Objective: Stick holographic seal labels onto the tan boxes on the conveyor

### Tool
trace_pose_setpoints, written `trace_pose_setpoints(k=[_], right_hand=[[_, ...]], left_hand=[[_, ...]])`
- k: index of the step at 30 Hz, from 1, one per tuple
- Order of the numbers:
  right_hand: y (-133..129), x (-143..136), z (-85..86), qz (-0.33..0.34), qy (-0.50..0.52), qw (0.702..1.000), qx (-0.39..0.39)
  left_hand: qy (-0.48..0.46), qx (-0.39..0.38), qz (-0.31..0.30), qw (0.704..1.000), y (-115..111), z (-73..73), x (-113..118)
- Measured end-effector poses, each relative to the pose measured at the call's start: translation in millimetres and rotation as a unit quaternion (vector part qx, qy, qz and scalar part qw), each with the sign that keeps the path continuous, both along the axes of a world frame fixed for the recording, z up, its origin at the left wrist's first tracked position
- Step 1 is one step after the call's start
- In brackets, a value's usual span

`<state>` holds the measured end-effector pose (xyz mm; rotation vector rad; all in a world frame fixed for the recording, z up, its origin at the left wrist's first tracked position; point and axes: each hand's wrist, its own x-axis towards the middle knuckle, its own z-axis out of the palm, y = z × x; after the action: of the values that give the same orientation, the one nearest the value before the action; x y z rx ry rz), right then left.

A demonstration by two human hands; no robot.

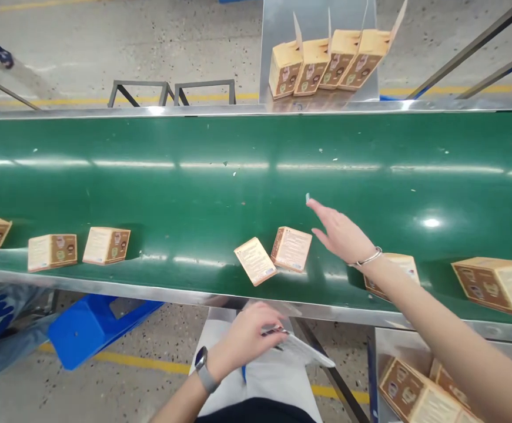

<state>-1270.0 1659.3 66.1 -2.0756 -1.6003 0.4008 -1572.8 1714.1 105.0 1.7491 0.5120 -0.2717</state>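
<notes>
1. Closest to the camera, the right forearm [454, 335] reaches over the near edge of the green belt [171, 194], ending in the right hand [344, 235] above the belt's surface. Its fingers lie extended with the thumb apart; a small pale piece shows at the fingertips, too small to identify, and whether it is gripped cannot be told.

2. On the near side of the belt, above the person's lap, the left hand [251, 332] has thumb and fingers pinched on a flat pale item [313, 351]. It looks light, thin and perhaps slick, so it would likely bend or slide under a loose pinch. One end is held and the other juts free; a hold nearer the middle should steady it.

3. Toward the belt's near edge, left of the right hand, sit a tilted box [256, 262] and a neighbouring box [293, 249]. Whether they touch cannot be told. Both seem to be light printed card, stiff along the edges but easily dented on the broad faces. Opposite side walls, close to the corners, would suit a gentle hold.

4. Beyond the belt's far rail, four flapped boxes [284, 73] stand in a row with thin flaps raised. Those flaps probably crease readily; the bodies below offer firmer purchase.
</notes>
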Motion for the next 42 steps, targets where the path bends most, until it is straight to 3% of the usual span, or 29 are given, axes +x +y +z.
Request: trace_pose_setpoints(k=[3,5,7,10,13,31,33,38,39,40,42], right_hand=[[-5,-16,4.7,-0.192,0.104,0.972,0.092],[-17,-42,-0.5,-0.341,0.220,0.905,0.125],[-26,-73,-9.8,-0.450,0.350,0.811,0.133],[-25,-109,-23.4,-0.524,0.463,0.698,0.153],[-12,-125,-30.1,-0.559,0.471,0.661,0.170],[9,-128,-35.2,-0.564,0.246,0.780,0.115],[15,-129,-36.1,-0.582,0.205,0.779,0.112],[21,-122,-34.0,-0.622,0.199,0.737,0.172],[19,-120,-30.9,-0.617,0.189,0.742,0.181],[16,-119,-26.5,-0.605,0.166,0.757,0.181],[10,-119,-14.6,-0.546,0.098,0.818,0.155]], left_hand=[[-0.110,0.136,-0.065,0.982,-1,-7.7,17],[-0.143,0.221,-0.112,0.958,6,-11.8,28],[-0.149,0.272,-0.148,0.939,17,-16.6,37],[-0.127,0.292,-0.186,0.930,32,-25.9,44],[-0.110,0.287,-0.217,0.926,42,-34.1,47],[-0.123,0.291,-0.257,0.913,55,-47.0,50],[-0.124,0.289,-0.258,0.914,55,-46.4,51],[-0.128,0.262,-0.258,0.921,61,-45.1,50],[-0.137,0.250,-0.255,0.924,64,-43.7,47],[-0.148,0.234,-0.250,0.928,67,-41.5,43],[-0.166,0.181,-0.228,0.942,74,-34.1,31]])
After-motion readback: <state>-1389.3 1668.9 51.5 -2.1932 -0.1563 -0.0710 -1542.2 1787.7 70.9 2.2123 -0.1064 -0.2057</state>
